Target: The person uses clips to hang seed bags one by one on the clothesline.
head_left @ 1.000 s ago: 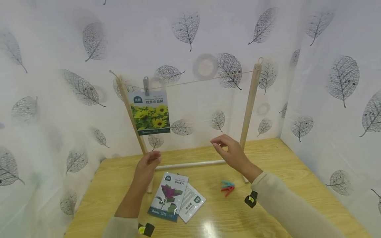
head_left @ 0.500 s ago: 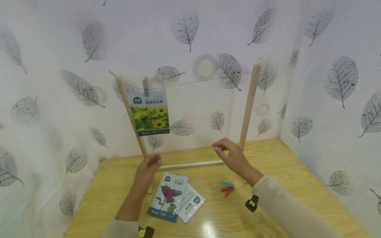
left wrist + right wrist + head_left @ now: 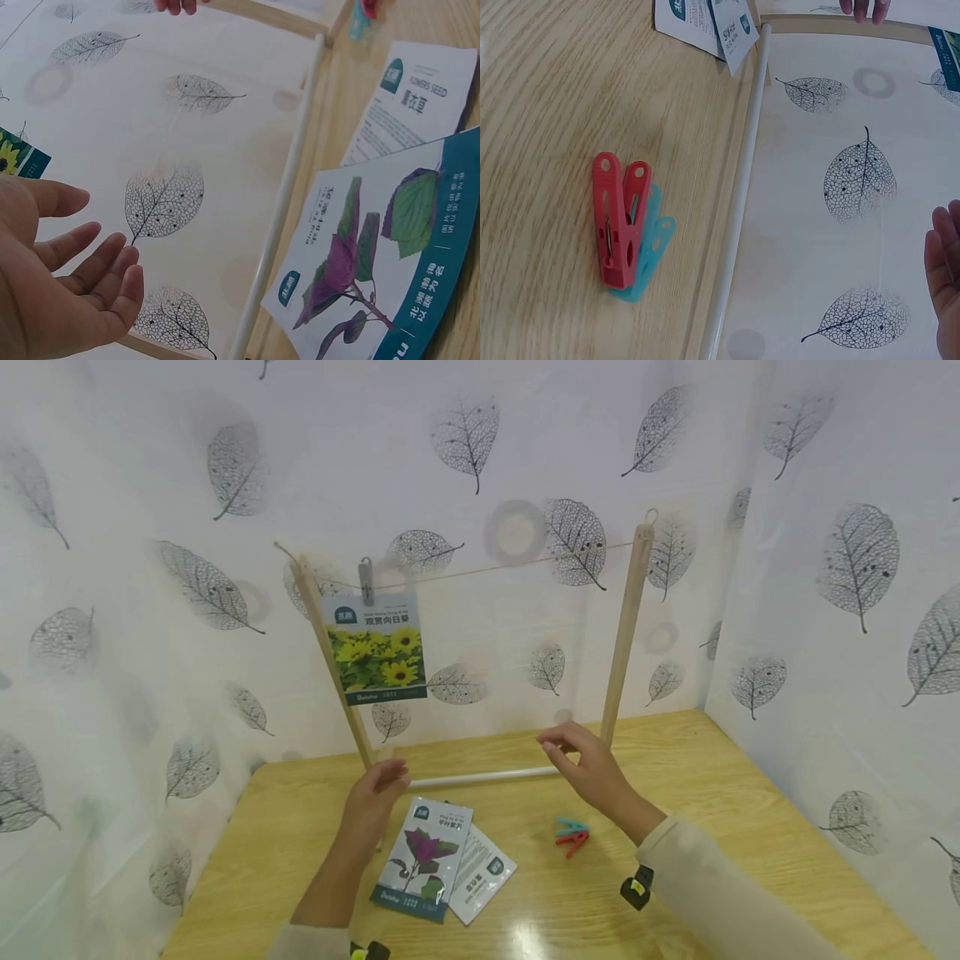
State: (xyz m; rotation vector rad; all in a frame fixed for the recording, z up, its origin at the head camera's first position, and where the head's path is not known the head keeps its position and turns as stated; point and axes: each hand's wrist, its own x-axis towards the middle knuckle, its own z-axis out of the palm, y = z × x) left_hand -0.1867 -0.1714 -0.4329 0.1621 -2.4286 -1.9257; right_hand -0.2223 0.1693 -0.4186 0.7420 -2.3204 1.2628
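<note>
My left hand (image 3: 375, 797) hovers at the frame's left side with fingers relaxed and nothing in them; in the left wrist view its palm and loose fingers show. My right hand (image 3: 585, 768) is held near the right post, fingers loosely bent, also holding nothing. Below and between them, a seed packet with a purple-leaved plant (image 3: 423, 857) overlaps a white seed packet lying back side up (image 3: 482, 874). A red clothespin (image 3: 621, 221) lies partly over a blue clothespin (image 3: 654, 247) on the table. A sunflower seed packet (image 3: 378, 647) hangs from the string by a grey clothespin (image 3: 366, 581).
A wooden frame stands on the wood-grain table (image 3: 660, 877), with a left post (image 3: 330, 656), a right post (image 3: 627, 635) and a white rod (image 3: 487, 777) low across it. A thin string (image 3: 487, 568) runs between the post tops. A leaf-printed curtain (image 3: 517, 435) surrounds the table.
Both hands have sunk slightly toward the table, still holding nothing. The hanging packet, the packets on the table and the clothespins keep their places.
</note>
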